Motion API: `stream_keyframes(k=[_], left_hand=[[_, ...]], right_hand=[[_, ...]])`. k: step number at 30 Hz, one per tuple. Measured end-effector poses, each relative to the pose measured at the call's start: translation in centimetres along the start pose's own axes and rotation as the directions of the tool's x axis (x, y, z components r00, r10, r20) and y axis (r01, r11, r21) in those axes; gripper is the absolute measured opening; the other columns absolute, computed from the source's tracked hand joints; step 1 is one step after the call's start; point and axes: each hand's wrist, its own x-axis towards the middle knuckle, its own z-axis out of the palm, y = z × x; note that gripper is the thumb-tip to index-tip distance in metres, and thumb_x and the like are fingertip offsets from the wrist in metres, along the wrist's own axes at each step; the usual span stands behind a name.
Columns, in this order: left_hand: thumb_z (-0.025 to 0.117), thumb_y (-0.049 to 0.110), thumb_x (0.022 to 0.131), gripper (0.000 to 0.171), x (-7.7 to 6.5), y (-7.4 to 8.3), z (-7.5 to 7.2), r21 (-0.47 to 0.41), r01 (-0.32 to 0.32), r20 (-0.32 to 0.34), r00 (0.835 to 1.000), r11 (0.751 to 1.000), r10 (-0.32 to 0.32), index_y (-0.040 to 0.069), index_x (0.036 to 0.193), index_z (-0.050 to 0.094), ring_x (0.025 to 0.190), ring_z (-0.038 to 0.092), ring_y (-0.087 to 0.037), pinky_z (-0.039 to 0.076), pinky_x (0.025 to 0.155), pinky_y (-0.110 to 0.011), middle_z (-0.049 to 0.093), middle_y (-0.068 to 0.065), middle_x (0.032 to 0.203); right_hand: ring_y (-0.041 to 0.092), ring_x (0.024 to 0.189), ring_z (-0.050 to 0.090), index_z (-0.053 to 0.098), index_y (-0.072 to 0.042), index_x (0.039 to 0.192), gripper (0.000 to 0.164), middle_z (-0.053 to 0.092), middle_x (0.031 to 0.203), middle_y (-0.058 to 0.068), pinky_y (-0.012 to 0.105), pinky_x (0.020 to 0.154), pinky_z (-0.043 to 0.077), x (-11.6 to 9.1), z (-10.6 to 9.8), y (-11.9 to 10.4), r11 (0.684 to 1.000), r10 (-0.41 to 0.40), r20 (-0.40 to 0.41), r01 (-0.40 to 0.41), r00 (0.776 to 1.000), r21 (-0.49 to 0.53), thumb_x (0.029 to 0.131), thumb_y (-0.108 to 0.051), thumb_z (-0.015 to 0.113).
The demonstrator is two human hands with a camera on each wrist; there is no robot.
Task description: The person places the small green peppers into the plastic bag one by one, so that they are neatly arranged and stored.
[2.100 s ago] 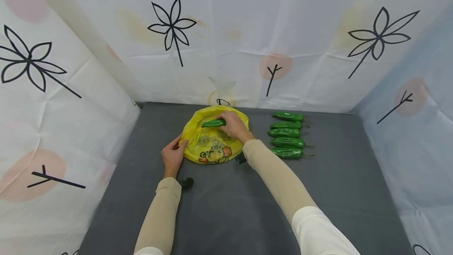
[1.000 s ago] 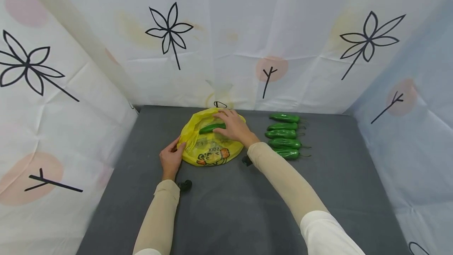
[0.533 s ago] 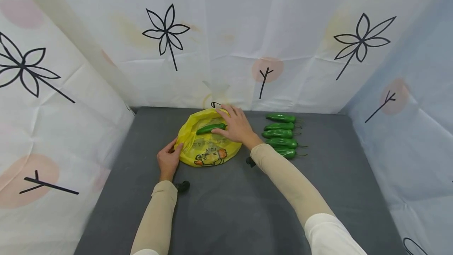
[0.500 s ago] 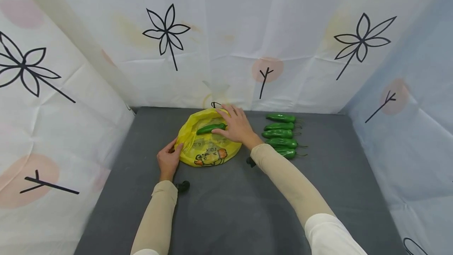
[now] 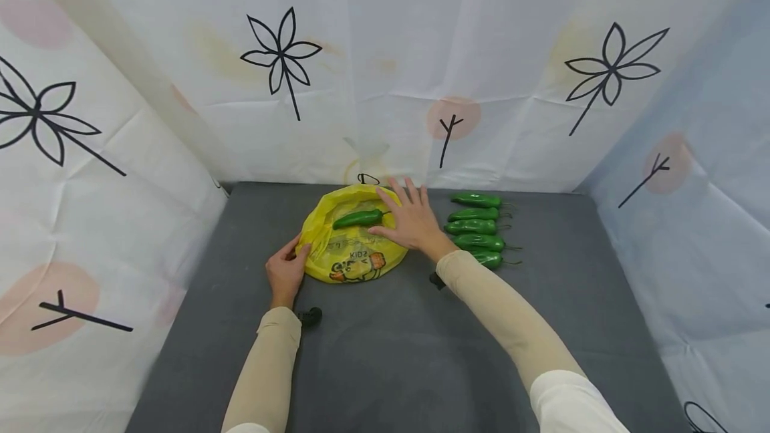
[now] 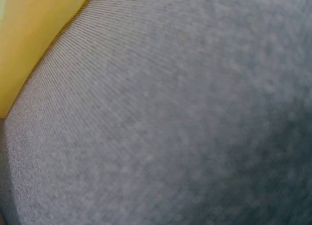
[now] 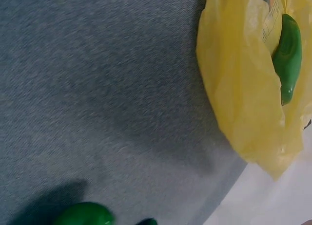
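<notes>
A yellow plastic bag with a printed cartoon lies with its mouth spread wide on the table. One green chili pepper rests inside the bag, also visible past the yellow plastic in the right wrist view. My left hand pinches the bag's left edge, thumb on top and the other fingers partly hidden. Over the bag's right side is my right hand, fingers spread and holding nothing, close to the pepper's stem. The left wrist view catches only a corner of the bag and grey cloth.
Right of the bag, several green chili peppers lie in a column, stems pointing right; my right forearm partly covers the lowest one. The grey table meets patterned white cloth behind and at both sides.
Carried over the bag by my right hand, the pepper has been let go inside it. That hand has since spread its fingers and drawn back rightward. My left hand keeps its hold.
</notes>
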Motion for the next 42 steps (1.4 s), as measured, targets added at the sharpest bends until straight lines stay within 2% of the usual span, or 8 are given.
stream_keyframes(k=[13,21,34,42], left_hand=[[0.08,0.033,0.09,0.039,-0.1,0.3,0.0,0.012,-0.017,-0.011,1.0,1.0,0.017,0.019,0.127,0.075,0.086,0.06,0.015,0.044,0.074,0.0,0.076,-0.011,0.122],[0.08,0.033,0.09,0.038,0.0,0.0,-0.1,0.01,-0.026,-0.016,1.0,1.0,0.026,0.022,0.126,0.075,0.085,0.06,0.015,0.045,0.073,-0.001,0.076,-0.011,0.121],[0.08,0.033,0.09,0.038,-0.1,-0.3,0.4,-0.002,-0.045,-0.015,0.999,0.999,0.045,0.021,0.125,0.076,0.084,0.061,0.016,0.045,0.073,-0.001,0.076,-0.011,0.12],[0.08,0.036,0.089,0.038,0.1,-0.4,0.3,-0.01,-0.059,-0.021,0.998,0.998,0.058,0.022,0.125,0.076,0.083,0.061,0.015,0.045,0.072,-0.002,0.077,-0.012,0.119]], right_hand=[[0.04,0.16,0.005,0.014,-0.032,0.166,0.094,0.006,0.174,0.007,0.067,0.124,0.006,-2.7,-0.2,2.1,0.999,0.042,-0.006,-0.042,0.999,0.006,0.092,-0.078,0.05],[0.04,0.159,0.007,0.014,-0.032,0.166,0.097,0.007,0.174,0.008,0.068,0.124,0.007,-4.0,-0.1,3.4,0.999,0.048,-0.01,-0.048,0.999,-0.014,0.09,-0.077,0.053],[0.039,0.16,0.003,0.014,-0.032,0.166,0.1,0.005,0.174,0.008,0.067,0.125,0.005,-6.6,0.4,5.7,0.993,0.117,0.013,-0.117,0.993,0.028,0.088,-0.077,0.058],[0.042,0.159,0.009,0.019,-0.027,0.165,0.1,0.01,0.173,0.012,0.069,0.123,0.01,-8.2,0.9,6.6,0.991,0.122,-0.002,-0.122,0.992,0.059,0.087,-0.072,0.063]])
